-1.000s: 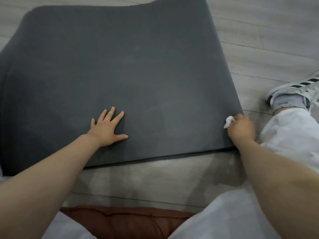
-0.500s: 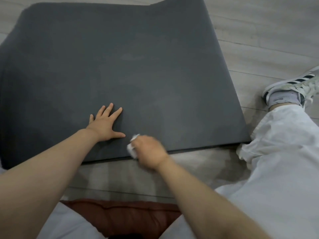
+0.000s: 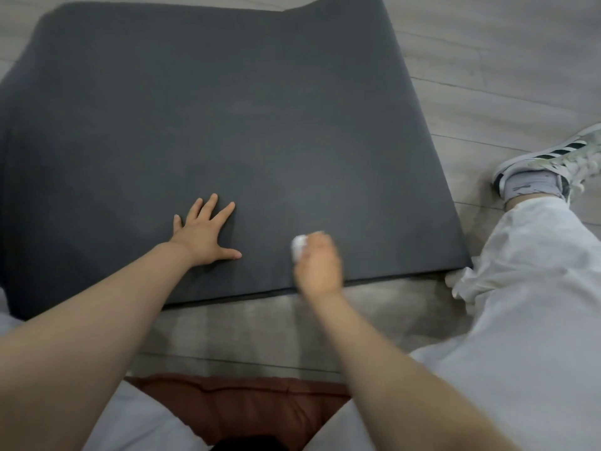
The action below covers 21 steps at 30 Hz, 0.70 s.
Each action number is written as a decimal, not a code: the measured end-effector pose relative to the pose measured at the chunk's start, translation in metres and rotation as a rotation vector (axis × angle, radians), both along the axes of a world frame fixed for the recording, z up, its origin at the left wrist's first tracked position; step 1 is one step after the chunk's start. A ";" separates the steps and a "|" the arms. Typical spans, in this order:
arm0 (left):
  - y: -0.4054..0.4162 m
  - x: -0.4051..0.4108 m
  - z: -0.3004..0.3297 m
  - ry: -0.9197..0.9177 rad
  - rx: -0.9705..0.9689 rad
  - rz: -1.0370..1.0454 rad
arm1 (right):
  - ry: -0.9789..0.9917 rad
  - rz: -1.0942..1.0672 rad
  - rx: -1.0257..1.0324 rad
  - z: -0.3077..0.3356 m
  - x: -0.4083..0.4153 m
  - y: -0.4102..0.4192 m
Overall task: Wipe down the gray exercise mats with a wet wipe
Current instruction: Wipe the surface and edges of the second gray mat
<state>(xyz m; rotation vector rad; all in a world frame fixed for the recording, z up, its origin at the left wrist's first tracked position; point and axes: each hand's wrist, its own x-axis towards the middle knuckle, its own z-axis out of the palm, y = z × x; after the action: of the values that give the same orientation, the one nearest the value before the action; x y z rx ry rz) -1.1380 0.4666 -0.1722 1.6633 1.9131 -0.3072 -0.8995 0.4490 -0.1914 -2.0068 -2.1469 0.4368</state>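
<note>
A dark gray exercise mat (image 3: 227, 125) lies flat on the floor and fills most of the view. My left hand (image 3: 203, 231) rests on it palm down with fingers spread, near the mat's front edge. My right hand (image 3: 317, 265) is blurred with motion and grips a balled white wet wipe (image 3: 298, 247), pressing it on the mat just right of the left hand, close to the front edge. Only a small part of the wipe shows past the fingers.
Light wood-look floor (image 3: 487, 76) surrounds the mat. My right leg in white trousers (image 3: 520, 304) and a white striped sneaker (image 3: 553, 161) lie at the right, touching the mat's near right corner. A reddish-brown cushion (image 3: 244, 405) sits under me at the bottom.
My right hand swept the wipe from the mat's right front corner leftward to beside my left hand, then back a little to the right. The left hand stayed planted.
</note>
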 end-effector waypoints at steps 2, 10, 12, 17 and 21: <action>0.000 -0.001 0.001 -0.004 -0.007 -0.005 | 0.057 0.397 -0.107 0.008 -0.056 -0.033; 0.000 -0.002 -0.002 -0.005 0.005 0.002 | -0.085 0.573 -0.093 0.005 0.070 -0.002; 0.000 -0.002 -0.001 -0.010 0.003 0.002 | -0.234 0.398 -0.133 0.010 0.130 0.019; -0.002 -0.003 -0.001 -0.021 0.008 0.004 | -0.625 0.033 -0.323 0.035 0.199 0.058; -0.001 -0.002 0.000 -0.018 0.007 0.000 | -0.570 -0.280 -0.340 0.028 0.206 0.063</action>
<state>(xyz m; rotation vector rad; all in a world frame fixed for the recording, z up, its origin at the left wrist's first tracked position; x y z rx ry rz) -1.1404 0.4653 -0.1720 1.6655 1.9026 -0.2845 -0.6931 0.5122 -0.1638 -2.8638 -2.1234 0.2098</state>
